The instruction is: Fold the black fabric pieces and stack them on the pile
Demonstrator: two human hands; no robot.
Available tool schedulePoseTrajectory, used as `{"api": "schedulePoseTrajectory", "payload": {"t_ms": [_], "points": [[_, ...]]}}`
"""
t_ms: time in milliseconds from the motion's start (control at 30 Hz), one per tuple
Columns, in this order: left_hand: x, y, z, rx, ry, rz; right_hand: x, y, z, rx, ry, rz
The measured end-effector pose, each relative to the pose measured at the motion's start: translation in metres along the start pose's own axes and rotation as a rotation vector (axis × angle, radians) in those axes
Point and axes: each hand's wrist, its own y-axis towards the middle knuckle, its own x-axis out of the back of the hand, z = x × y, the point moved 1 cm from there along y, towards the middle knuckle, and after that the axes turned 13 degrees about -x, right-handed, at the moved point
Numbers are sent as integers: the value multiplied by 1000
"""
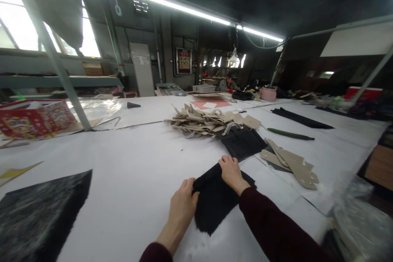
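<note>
Black cloth: we see one dark, matte piece (215, 204) on the table (129, 159) in front of us, its upper edge rolled into a fold, its lower edge ragged.
Left hand: our left hand (181, 201) grasps the cloth's upper left corner between fingers and thumb.
Right hand: our right hand (231, 172) lays bent fingers over the upper edge; we cannot tell whether the thumb pinches beneath.
Black bag: we count one (244, 143), flat and roughly rectangular, with a grey curved handle and gold-coloured fittings, just beyond the right hand.
Beige pieces: we find one heaped pile (196, 122), too overlapped to count, touching the bag; to the right, several long, round-ended strips (291, 163) fan out.
Green object: we note one, slender and cucumber-shaped (290, 134), beyond the strips.
Fuzzy slab: we see one dark grey, thick-edged block (43, 213) at far left.
Edges and room: we see smooth white surface between slab and left hand; on the right, the table's edge runs beside crumpled clear plastic (362, 217).
</note>
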Motion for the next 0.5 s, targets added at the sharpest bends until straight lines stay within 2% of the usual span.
{"api": "schedulePoseTrajectory", "payload": {"t_ms": [100,200,267,333,400,500], "points": [[31,-43,44,25,138,-42,-9,-20,8,2,46,-101],[78,-106,107,210,262,-95,-16,-50,14,31,121,-143],[114,-157,140,335,329,-128,-20,-75,19,80,237,-188],[146,-207,157,447,395,-157,-25,-100,26,137,390,-240],[169,-248,162,535,439,-166,-34,-119,37,178,498,-236],[183,-283,166,624,445,-117,-50,-136,68,237,624,-158]]}}
